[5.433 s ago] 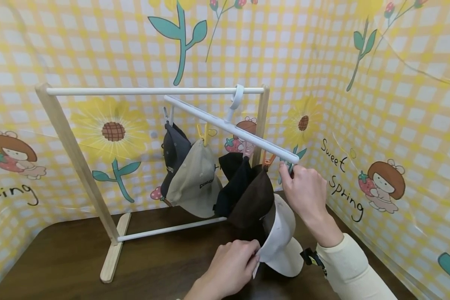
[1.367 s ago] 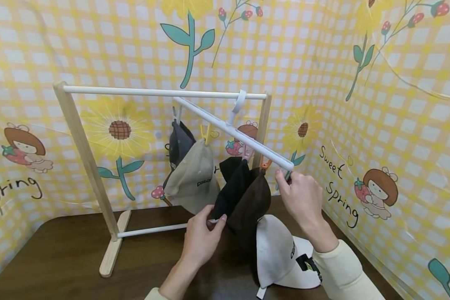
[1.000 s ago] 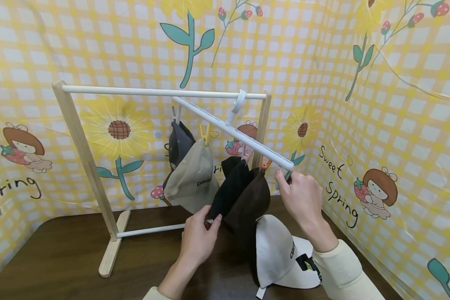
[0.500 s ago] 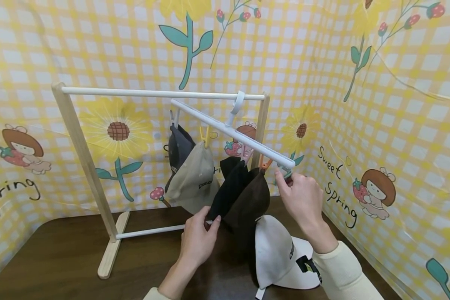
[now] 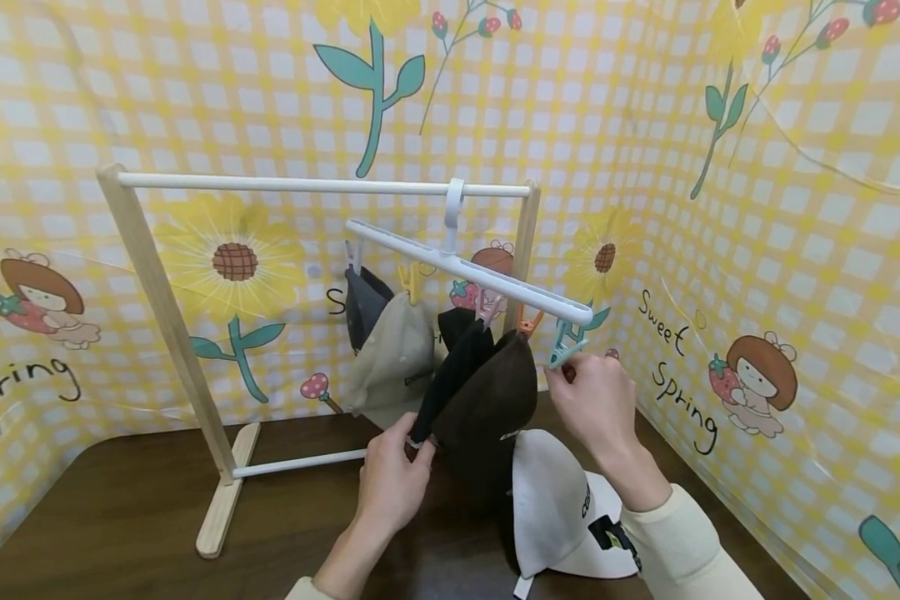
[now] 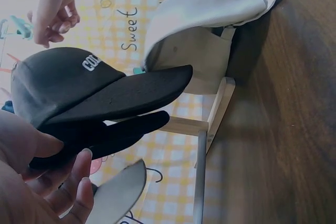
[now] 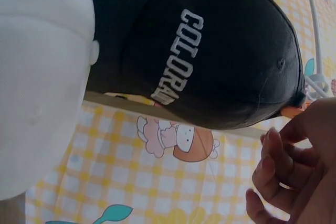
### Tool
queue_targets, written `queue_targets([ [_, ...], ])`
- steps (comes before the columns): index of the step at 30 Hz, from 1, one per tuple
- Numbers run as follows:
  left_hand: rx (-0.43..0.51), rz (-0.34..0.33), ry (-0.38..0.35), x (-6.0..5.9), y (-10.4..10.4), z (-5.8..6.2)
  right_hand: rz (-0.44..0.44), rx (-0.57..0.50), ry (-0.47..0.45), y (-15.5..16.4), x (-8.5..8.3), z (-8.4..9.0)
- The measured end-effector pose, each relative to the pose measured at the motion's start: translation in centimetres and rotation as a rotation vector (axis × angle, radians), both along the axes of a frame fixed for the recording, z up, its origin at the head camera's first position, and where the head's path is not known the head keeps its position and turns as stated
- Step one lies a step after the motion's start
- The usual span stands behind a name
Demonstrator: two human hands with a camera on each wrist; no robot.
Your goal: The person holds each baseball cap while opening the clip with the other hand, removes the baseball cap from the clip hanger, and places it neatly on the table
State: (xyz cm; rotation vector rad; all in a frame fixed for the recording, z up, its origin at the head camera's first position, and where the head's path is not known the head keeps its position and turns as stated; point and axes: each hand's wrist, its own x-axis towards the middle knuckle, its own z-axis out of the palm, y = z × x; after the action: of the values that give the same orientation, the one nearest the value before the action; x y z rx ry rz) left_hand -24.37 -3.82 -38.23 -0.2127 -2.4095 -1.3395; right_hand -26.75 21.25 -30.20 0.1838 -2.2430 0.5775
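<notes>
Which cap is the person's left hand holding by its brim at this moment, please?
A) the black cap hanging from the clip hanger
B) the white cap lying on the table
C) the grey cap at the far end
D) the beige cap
A: the left hand pinches the brim of the black cap, which hangs from the clip hanger beside the brown cap.

The white cap (image 5: 551, 508) no longer hangs from the clip hanger (image 5: 468, 268); it now lies on the worktop (image 5: 120, 517). The left hand (image 5: 393, 483) has left it and now pinches the brim of the black cap (image 5: 450, 383). The hanger sits more level, and its hook has slid left on the rail. The right hand (image 5: 596, 400) is now just below the teal clip (image 5: 567, 350).
</notes>
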Motion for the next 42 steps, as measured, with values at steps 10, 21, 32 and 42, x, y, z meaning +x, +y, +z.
queue_targets([
  [10,0.004,-0.012,-0.012,0.0,-0.4,0.0,0.153,-0.114,-0.062,-1.7,0.2,0.4],
  [21,-0.002,-0.01,-0.007,0.1,-0.4,-0.1,0.348,-0.325,-0.417,-2.0,1.7,0.7],
  [32,0.007,-0.004,-0.014,0.3,-0.2,-0.1,0.631,-0.21,-0.308,-3.1,1.9,1.3],
  [42,0.008,-0.011,-0.024,0.3,-0.1,0.0,0.625,-0.213,-0.204,-4.5,1.6,1.9],
])
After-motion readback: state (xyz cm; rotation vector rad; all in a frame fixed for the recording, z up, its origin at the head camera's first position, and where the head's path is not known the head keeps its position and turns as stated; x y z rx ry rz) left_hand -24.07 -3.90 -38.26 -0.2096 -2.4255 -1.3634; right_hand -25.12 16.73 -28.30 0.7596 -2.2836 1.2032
